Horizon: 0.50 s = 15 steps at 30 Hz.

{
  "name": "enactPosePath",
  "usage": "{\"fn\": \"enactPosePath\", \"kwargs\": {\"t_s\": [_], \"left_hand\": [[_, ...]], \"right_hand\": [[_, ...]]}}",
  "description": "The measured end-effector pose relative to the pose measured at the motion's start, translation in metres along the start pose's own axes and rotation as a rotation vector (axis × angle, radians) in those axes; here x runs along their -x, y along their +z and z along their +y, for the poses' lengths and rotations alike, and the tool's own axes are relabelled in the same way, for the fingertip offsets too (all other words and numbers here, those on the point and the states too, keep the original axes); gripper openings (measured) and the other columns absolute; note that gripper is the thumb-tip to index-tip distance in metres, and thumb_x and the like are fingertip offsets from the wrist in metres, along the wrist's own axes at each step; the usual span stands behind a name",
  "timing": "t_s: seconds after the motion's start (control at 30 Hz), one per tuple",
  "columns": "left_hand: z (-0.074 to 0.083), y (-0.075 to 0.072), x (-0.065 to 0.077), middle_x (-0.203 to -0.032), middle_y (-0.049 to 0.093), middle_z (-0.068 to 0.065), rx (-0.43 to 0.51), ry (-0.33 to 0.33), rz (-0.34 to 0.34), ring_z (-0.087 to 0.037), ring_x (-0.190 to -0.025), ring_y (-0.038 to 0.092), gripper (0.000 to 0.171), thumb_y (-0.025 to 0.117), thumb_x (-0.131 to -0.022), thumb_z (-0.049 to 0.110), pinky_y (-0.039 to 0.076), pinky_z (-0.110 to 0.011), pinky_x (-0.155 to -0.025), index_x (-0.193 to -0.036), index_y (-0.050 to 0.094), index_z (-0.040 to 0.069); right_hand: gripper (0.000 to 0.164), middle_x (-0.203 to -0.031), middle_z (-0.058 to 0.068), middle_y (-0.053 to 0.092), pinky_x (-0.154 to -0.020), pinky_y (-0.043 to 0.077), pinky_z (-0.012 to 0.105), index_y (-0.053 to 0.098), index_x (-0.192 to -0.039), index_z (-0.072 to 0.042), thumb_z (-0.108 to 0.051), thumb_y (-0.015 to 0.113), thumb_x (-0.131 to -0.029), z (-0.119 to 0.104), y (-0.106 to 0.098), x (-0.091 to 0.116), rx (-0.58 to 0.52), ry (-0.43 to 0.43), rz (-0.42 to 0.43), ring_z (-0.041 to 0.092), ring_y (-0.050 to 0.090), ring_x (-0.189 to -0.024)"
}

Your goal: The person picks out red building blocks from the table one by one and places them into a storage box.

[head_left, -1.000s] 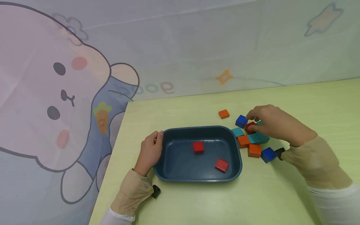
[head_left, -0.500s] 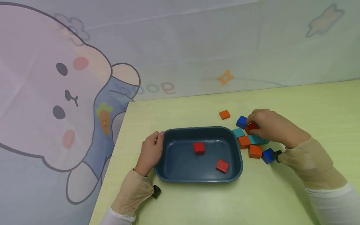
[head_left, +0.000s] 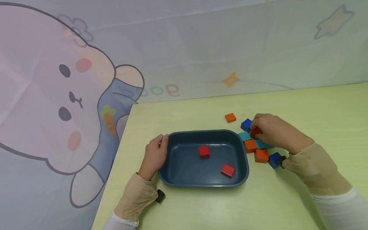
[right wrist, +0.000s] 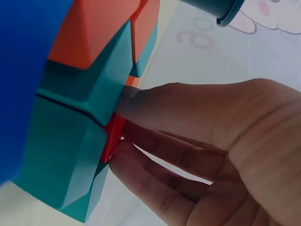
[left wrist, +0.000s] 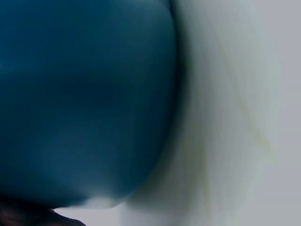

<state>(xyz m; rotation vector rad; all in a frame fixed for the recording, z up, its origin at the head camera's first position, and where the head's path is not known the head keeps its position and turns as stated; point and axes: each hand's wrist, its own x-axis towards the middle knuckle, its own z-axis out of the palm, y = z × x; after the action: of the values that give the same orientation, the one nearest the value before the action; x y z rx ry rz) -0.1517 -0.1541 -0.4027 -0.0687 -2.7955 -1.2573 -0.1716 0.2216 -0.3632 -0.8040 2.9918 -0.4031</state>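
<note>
My left hand (head_left: 155,155) grips the left rim of a dark blue rectangular tray (head_left: 202,185); in the left wrist view the tray's wall (left wrist: 89,103) fills much of the picture. Two red blocks (head_left: 204,151) lie inside the tray. To the right of it, my right hand (head_left: 277,132) pinches another red block (head_left: 256,131) between thumb and fingers, at the far side of a cluster. Up close in the right wrist view, this red block (right wrist: 112,136) is partly hidden behind teal blocks (right wrist: 70,146), with the thumb (right wrist: 150,103) at its edge.
Orange blocks (head_left: 261,156), teal blocks (head_left: 244,136) and two blue blocks (head_left: 246,125) crowd beside the tray's right end. A single orange block (head_left: 230,118) lies farther back. Behind the pale yellow table (head_left: 201,209) hangs a printed cloth (head_left: 184,48).
My right hand has come down slightly and its thumb and fingers have closed on the red block in the cluster. The left hand stays at the tray's rim.
</note>
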Motion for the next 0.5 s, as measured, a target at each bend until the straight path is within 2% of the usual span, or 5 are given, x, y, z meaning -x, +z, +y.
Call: {"fn": "enactPosePath", "kwargs": {"t_s": [0.5], "left_hand": [[-0.0010,-0.0002,0.0005,-0.053,0.029,0.001,-0.001,0.004,0.004,-0.016,-0.044,0.031,0.046,0.041,-0.106,0.035,0.028,-0.024,-0.044,-0.065,0.037,0.016]], "right_hand": [[0.013,-0.088,0.013,0.067,-0.070,0.057,0.041,0.074,-0.081,-0.004,0.004,0.080,-0.074,-0.0035,0.0028,0.0003,-0.002,-0.014,0.017,0.025,0.063,-0.077]]}}
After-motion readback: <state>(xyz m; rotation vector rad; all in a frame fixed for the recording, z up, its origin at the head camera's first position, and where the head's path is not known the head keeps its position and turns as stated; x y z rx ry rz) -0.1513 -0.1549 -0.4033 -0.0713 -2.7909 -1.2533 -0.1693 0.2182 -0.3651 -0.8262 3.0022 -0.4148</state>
